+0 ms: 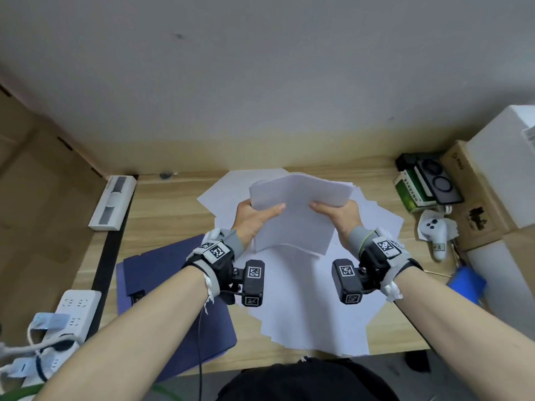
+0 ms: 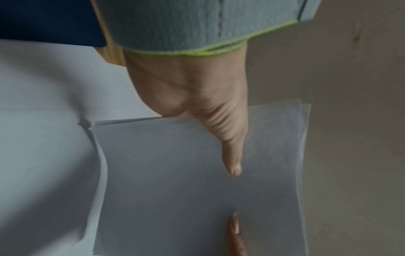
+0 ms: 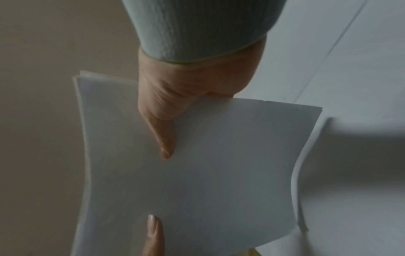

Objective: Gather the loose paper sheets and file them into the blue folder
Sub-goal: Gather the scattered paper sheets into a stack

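A stack of white paper sheets (image 1: 298,209) hangs lifted above the desk, held by both hands at its side edges. My left hand (image 1: 254,217) pinches the left edge, thumb on top (image 2: 232,155). My right hand (image 1: 335,215) pinches the right edge, its thumb (image 3: 164,138) lying on the top sheet (image 3: 208,173). More loose sheets (image 1: 312,299) lie fanned out on the desk below. The blue folder (image 1: 162,299) lies shut at the front left, partly under my left forearm.
A wooden desk (image 1: 162,209) runs against a pale wall. A white power strip (image 1: 72,308) and a white bar-shaped device (image 1: 113,202) lie at the left. Boxes (image 1: 474,198), a white controller (image 1: 437,230) and a blue object (image 1: 466,280) crowd the right side.
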A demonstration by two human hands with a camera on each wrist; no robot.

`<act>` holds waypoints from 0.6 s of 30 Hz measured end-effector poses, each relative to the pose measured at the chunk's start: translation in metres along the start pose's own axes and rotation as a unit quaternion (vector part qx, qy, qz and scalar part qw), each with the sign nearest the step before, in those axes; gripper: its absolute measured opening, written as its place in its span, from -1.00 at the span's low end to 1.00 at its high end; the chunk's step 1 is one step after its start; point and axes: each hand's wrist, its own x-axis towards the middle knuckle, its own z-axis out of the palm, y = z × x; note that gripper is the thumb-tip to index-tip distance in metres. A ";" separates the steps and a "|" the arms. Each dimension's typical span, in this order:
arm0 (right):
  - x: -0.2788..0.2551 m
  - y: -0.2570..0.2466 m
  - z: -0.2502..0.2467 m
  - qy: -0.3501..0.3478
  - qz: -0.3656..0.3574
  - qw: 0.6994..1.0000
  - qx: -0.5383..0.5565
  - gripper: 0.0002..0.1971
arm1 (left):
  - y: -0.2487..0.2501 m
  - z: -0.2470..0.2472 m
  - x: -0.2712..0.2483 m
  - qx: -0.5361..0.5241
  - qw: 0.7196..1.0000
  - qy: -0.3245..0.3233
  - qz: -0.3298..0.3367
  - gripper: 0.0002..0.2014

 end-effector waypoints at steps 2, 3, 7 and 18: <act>0.005 -0.013 0.001 -0.004 -0.017 1.000 0.002 -0.72 | 0.013 -0.001 0.005 -0.010 1.000 0.007 0.026 -0.76; 0.008 -0.018 0.002 -0.009 -0.023 1.000 0.005 -0.71 | 0.019 -0.004 0.008 -0.012 0.999 0.008 0.034 -0.77; 0.012 -0.013 -0.002 -0.014 -0.004 1.000 -0.013 -0.59 | 0.019 -0.013 0.015 0.014 1.000 0.007 0.016 -0.68; 0.006 0.004 -0.011 -0.016 0.021 1.000 -0.006 -0.67 | -0.003 -0.006 0.006 -0.003 1.000 0.020 0.001 -0.81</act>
